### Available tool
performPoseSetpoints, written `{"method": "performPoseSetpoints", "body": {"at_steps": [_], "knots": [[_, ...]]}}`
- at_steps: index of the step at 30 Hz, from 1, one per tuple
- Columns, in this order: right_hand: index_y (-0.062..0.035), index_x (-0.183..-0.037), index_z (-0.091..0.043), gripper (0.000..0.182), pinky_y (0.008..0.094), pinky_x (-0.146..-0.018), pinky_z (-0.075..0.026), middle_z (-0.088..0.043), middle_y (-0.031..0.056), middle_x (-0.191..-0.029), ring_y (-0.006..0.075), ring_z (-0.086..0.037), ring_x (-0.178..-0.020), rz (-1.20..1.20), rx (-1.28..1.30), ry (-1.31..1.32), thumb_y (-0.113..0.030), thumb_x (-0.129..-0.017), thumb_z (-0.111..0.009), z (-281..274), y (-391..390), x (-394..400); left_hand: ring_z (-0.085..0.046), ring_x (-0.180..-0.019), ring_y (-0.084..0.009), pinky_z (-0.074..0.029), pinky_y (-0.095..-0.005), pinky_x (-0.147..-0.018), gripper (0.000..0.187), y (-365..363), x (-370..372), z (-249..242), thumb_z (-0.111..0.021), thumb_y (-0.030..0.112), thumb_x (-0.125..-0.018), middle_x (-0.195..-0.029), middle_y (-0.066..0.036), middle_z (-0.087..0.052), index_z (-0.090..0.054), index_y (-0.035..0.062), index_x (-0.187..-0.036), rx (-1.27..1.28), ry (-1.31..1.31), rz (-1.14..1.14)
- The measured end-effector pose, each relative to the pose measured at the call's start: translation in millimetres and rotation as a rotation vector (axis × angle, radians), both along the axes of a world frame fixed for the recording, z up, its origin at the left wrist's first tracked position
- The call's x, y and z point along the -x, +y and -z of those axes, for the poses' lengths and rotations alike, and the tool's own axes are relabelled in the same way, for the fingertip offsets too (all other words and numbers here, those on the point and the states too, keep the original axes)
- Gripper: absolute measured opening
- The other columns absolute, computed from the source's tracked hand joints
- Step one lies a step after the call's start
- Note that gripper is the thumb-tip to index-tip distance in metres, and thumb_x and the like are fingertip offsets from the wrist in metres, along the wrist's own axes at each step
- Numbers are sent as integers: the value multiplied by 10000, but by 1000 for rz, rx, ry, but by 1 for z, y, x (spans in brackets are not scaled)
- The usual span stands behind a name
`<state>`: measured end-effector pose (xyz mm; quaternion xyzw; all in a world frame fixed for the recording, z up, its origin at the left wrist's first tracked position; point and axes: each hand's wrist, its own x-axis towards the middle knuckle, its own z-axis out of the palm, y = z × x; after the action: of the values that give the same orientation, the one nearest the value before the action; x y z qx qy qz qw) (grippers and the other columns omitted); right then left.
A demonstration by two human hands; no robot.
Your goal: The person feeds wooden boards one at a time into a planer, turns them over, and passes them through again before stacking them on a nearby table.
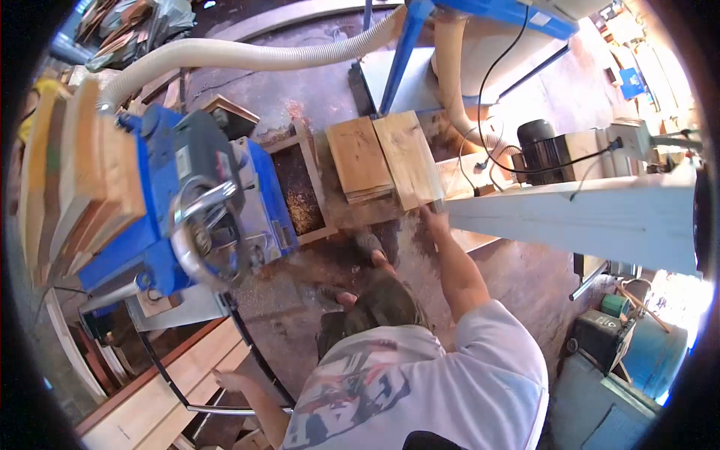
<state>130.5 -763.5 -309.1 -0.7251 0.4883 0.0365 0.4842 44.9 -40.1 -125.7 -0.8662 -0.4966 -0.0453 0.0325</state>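
My right hand (433,216) reaches forward to the near end of a pale wooden board (409,161), with its fingers closed at the board's corner. Beside that board, on its left, lies a small stack of browner boards (358,159), its lower layers showing at the near edge. My left hand (231,380) is low on the left, close to a black and chrome metal frame (255,360) and above long light planks (202,375). Its fingers look extended, and nothing shows in them.
A blue machine with a chrome handwheel (201,232) stands left, thick boards (82,165) stacked behind it. A ribbed hose (255,56) arches across the back. On the floor is a wooden frame (315,180) holding shavings. A long grey machine bed (570,221) with a motor lies right.
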Motion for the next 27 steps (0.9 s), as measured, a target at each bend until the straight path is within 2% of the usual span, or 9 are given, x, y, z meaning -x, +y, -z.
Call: {"method": "performPoseSetpoints", "body": {"at_steps": [1, 2, 4, 9, 15, 20, 23, 24, 27], "knots": [[-9, -1295, -479, 806, 495, -846, -488, -587, 201, -1144, 336, -592, -1022, 215, -193, -81, -504, -733, -781, 9, -14, -11, -564, -1098, -474, -476, -517, -920, 545, -22, 27, -11, -550, 404, -939, -1245, -286, -570, -568, -29, -1269, 72, -162, -263], [-42, -1263, -511, 749, 511, -767, -510, -570, 164, -1142, 316, -583, -971, 454, -358, -165, -488, -729, -788, 19, -28, -22, -562, -1102, -473, -474, -516, -924, 545, -41, 52, -22, -559, 400, -934, -1244, -286, -571, -568, -31, -1268, 50, -248, -315], [-51, -1231, -543, 680, 402, -579, -509, -543, 174, -1154, 311, -560, -938, 602, -485, 148, -487, -762, -772, 52, -52, -39, -558, -1110, -470, -470, -514, -931, 544, -74, 88, -45, -576, 391, -925, -1241, -287, -572, -568, -34, -1265, -38, -182, -188], [-52, -1264, -531, 622, 458, -682, -549, -565, 187, -1176, 335, -598, -949, 787, -712, -127, -339, -783, -802, 112, -17, -57, -546, -1130, -463, -459, -508, -950, 547, -114, 106, -83, -618, 368, -901, -1235, -287, -575, -568, -44, -1258, -129, -17, -19], [-70, -1267, -536, 583, 453, -793, -556, -641, 108, -1072, 308, -655, -893, 689, -801, -298, -235, -779, -809, 128, -11, -39, -533, -1155, -455, -447, -501, -972, 555, -134, 107, -103, -669, 340, -873, -1228, -287, -578, -568, -55, -1249, -149, 22, 54], [-81, -1272, -525, 583, 463, -766, -562, -637, 130, -1062, 310, -650, -908, 675, -825, -550, -236, -775, -787, 68, -46, -45, -522, -1175, -448, -437, -495, -990, 565, -139, 92, -103, -712, 318, -850, -1221, -287, -581, -568, -65, -1241, -59, -59, 68], [-38, -1337, -424, 586, 417, -763, -529, -583, 159, -1079, 292, -605, -919, 525, -884, -429, -317, -870, -642, -13, -57, -43, -459, -1260, -373, -349, -456, -1086, 609, -145, 86, -69, -719, 100, -826, -1309, -278, -503, -445, -96, -1333, 128, -460, 152], [-15, -1370, -376, 599, 399, -759, -512, -556, 172, -1092, 286, -585, -912, 463, -884, -359, -347, -914, -579, -52, -59, -42, -453, -1259, -382, -347, -458, -1087, 613, -163, 72, -88, -684, 90, -844, -1363, -270, -440, -402, -88, -1358, 79, -238, 141], [8, -1278, -514, 490, 394, -809, -524, -589, 160, -1096, 277, -592, -965, 418, -598, -395, -218, -863, -643, -99, -59, -13, -394, -1262, -397, -285, -492, -1102, 619, -170, 65, -85, -704, 161, -826, -1317, -239, -446, -431, -35, -1346, -51, -364, 248]]}}
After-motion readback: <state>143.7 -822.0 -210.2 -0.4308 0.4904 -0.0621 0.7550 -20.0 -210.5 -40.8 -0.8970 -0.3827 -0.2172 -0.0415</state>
